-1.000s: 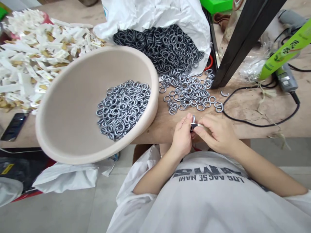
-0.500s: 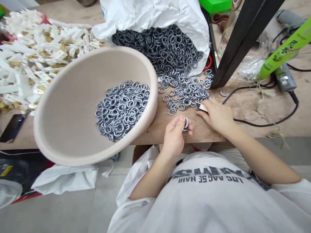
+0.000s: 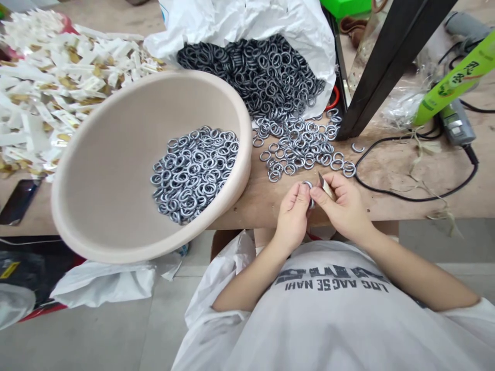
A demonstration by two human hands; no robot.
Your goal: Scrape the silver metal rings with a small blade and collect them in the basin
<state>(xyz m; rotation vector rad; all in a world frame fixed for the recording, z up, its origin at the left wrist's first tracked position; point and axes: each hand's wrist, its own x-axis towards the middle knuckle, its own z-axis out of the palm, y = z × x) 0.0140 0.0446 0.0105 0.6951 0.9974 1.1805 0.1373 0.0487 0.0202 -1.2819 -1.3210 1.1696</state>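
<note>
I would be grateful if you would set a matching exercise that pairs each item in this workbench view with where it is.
Items:
1. Single metal ring
2. Small pale-handled blade
3. Heap of bright silver rings
4. Mass of dark rings

Places:
A. Inside the beige basin
B. Spilling from the white plastic bag
C. Held in the right hand
D. Pinched in the left hand

Pairs: 1-D, 2-C, 3-A, 4-B.
</note>
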